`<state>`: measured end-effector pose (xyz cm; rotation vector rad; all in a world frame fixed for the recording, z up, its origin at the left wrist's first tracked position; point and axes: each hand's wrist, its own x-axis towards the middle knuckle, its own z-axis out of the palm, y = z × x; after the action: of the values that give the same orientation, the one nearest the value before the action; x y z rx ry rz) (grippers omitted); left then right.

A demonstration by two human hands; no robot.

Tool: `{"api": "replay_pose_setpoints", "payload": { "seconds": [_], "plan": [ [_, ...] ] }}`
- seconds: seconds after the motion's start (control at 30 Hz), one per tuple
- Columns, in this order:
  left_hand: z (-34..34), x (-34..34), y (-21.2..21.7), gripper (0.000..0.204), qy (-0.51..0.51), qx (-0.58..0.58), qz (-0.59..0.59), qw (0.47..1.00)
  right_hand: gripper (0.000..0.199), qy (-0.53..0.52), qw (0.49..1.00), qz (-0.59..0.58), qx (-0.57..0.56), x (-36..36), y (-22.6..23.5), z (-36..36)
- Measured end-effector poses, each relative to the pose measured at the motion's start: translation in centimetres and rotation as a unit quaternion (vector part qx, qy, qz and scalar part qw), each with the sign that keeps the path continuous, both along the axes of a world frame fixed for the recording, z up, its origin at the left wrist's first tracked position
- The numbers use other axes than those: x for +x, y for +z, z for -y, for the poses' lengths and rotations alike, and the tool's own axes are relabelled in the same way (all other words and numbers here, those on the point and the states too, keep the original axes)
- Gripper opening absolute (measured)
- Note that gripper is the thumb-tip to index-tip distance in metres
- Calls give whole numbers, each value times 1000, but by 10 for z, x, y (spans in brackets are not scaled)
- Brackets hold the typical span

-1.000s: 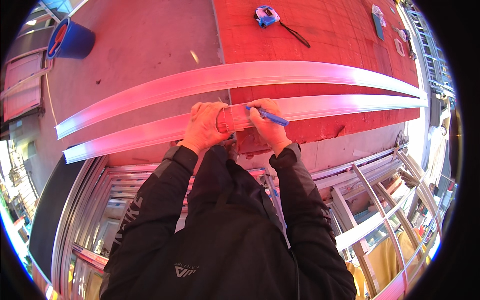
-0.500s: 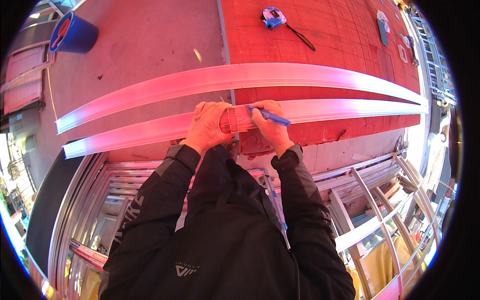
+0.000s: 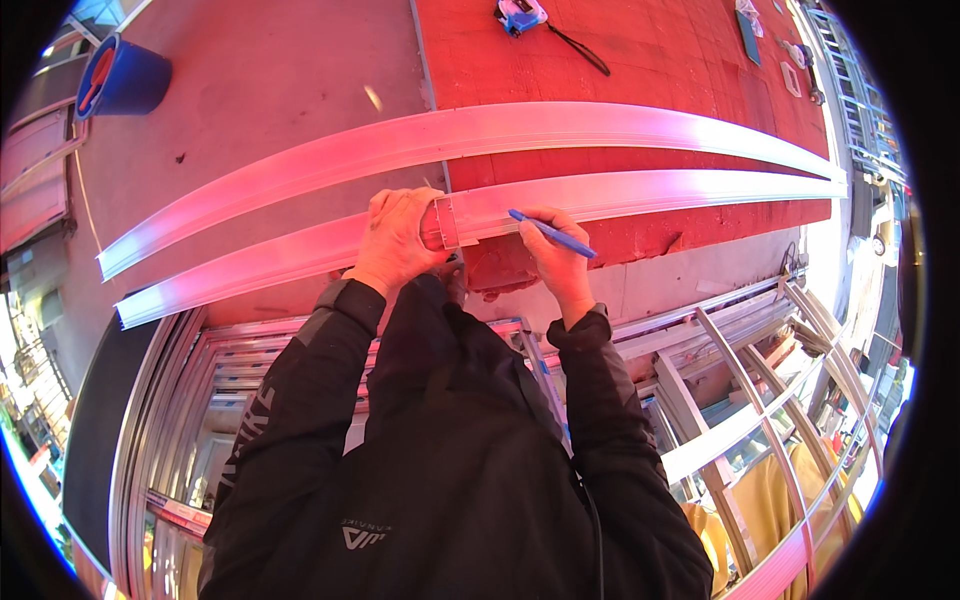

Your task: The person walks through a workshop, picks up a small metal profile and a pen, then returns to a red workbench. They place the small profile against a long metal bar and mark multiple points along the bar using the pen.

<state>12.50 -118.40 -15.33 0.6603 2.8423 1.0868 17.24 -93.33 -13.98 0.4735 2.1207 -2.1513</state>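
Right hand [image 3: 553, 262] holds blue pen [image 3: 552, 233] against aluminium profile [image 3: 640, 192].

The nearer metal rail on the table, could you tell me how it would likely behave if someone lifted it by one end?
The nearer metal rail is long and thin, so it would probably sag and swing. It looks like a hollow section, so likely light for its length. Its smooth, shiny surface may slip on the table; the left hand presses on it while the right hand holds a blue pen.
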Motion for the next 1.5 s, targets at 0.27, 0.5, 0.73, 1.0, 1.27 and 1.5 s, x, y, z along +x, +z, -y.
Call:
{"api": "replay_pose_setpoints", "payload": {
  "seconds": [0.27,0.5,0.73,1.0,1.27,1.5],
  "plan": [
    [-2,0,0,65,6,5,3,1000,13,32,998,27,-43,2,-2,1],
    [1,0,0,70,-1,-2,4,1000,9,72,997,-1,-8,-1,2,7],
    [4,-1,-2,66,2,2,-9,1000,9,-18,1000,-10,-5,-8,-4,12],
    [6,-2,-4,71,-5,8,5,1000,9,67,996,-51,38,-30,-17,25],
    [6,-1,-7,70,3,11,-3,1000,9,64,996,-39,46,-36,-29,37],
    [7,-2,-5,69,3,26,1,1000,10,80,994,-32,69,-37,-24,37]
  ]
}}
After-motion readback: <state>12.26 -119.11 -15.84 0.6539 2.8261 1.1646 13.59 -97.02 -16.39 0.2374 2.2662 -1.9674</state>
